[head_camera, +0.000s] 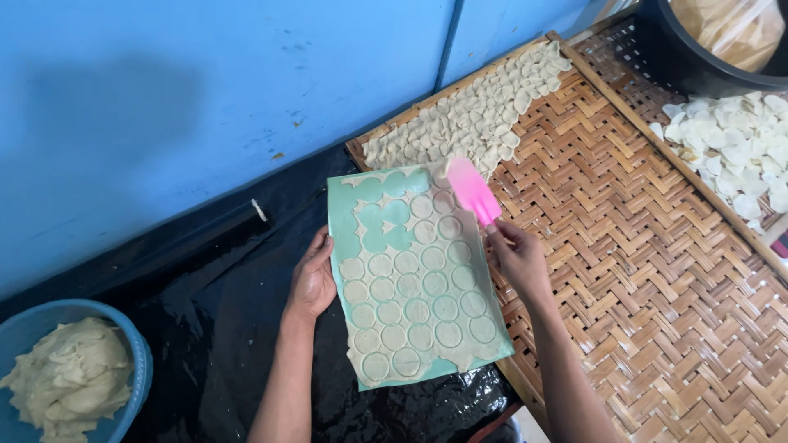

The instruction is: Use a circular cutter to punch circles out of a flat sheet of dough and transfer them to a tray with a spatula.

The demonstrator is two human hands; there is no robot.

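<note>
The left hand (313,279) grips the left edge of a green cutting mat (345,238), fingers curled under it and thumb on top, the mat lying partly over black plastic sheeting (222,312) and partly over the edge of a woven bamboo tray (640,271). On the mat lies a thin dough sheet (414,299) scored into rows of circles (several near the top left are already lifted out, leaving bare green). The right hand (519,261) is clenched around the handle of a pink spatula (471,189), its blade at the mat's upper right corner, just beside a spread of dough rounds (476,115) on the tray; a blue bowl of dough (57,381) sits at lower left.
</note>
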